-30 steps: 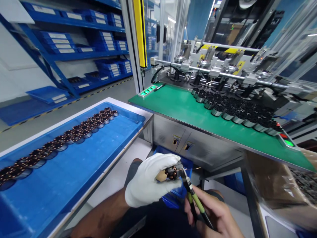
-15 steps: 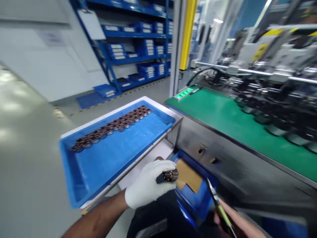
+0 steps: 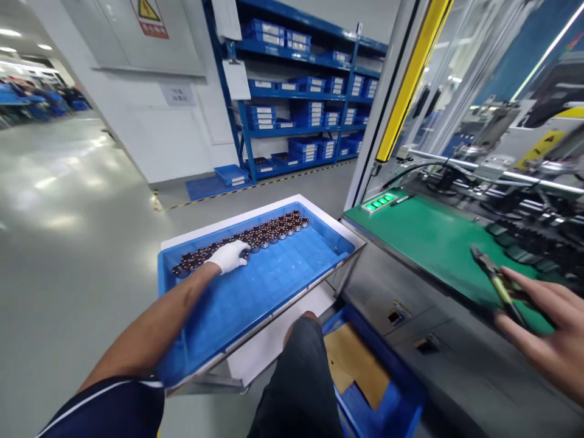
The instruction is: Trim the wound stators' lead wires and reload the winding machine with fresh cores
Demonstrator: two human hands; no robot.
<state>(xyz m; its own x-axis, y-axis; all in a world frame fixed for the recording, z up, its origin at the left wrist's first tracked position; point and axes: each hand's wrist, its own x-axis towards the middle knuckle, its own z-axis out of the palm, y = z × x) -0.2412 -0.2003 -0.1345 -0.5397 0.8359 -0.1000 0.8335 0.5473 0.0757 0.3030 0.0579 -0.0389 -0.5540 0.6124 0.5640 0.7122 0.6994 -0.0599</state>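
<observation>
My left hand (image 3: 229, 256), in a white glove, reaches into the blue tray (image 3: 237, 310). Its fingers are closed round a small motor stator (image 3: 245, 253), dark with copper windings and partly hidden by the glove. This piece is at the front edge of a long band of similar stators (image 3: 274, 230) along the tray's far side. At the right, my bare right hand (image 3: 547, 319) grips pliers (image 3: 497, 283) with yellow-green and black handles. Their jaws point up and left over the green work surface (image 3: 410, 234).
Under the bench edge stands a blue bin (image 3: 401, 389) with cardboard (image 3: 353, 359) inside. Machine fixtures (image 3: 524, 237) line the right of the green surface. A yellow-striped post (image 3: 410, 85) rises at the bench corner. Blue shelves (image 3: 296, 131) hold bins at the back.
My left hand has carried the stator from above the bin up and left to the row in the tray. My right hand has risen with the pliers over the green surface. The view has shifted.
</observation>
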